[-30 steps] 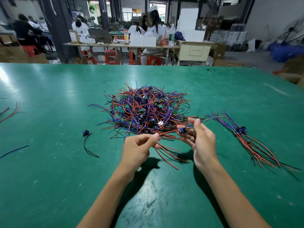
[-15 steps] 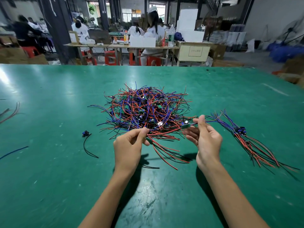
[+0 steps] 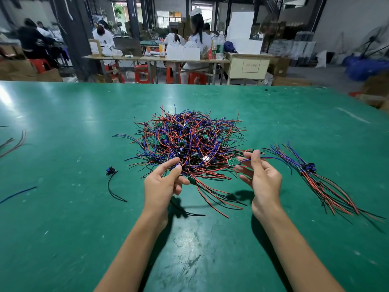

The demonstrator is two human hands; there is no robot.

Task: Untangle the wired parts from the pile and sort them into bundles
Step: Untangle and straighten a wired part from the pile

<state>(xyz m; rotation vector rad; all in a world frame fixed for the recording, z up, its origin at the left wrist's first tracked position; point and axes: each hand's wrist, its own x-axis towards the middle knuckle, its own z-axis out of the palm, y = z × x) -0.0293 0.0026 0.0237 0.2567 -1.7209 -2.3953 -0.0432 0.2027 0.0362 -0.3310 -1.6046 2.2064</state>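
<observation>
A tangled pile [image 3: 187, 140] of red, blue and black wires with small green boards lies at the middle of the green table [image 3: 63, 228]. My left hand [image 3: 163, 184] pinches a wired part at the pile's near edge, its red and black wires trailing toward me. My right hand [image 3: 262, 182] pinches a small green board [image 3: 233, 161] whose blue wires run off to the right. A sorted bundle [image 3: 315, 178] of wired parts lies on the table at the right, apart from the pile.
A single part with a black wire [image 3: 112, 182] lies left of the pile. Loose wires [image 3: 14, 142] lie at the table's left edge. Beyond the far edge people sit at workbenches [image 3: 160, 57] among red stools and boxes.
My left hand has moved forward and left into the pile's near edge. My right hand has lifted slightly, and the part it holds has turned to show its green board.
</observation>
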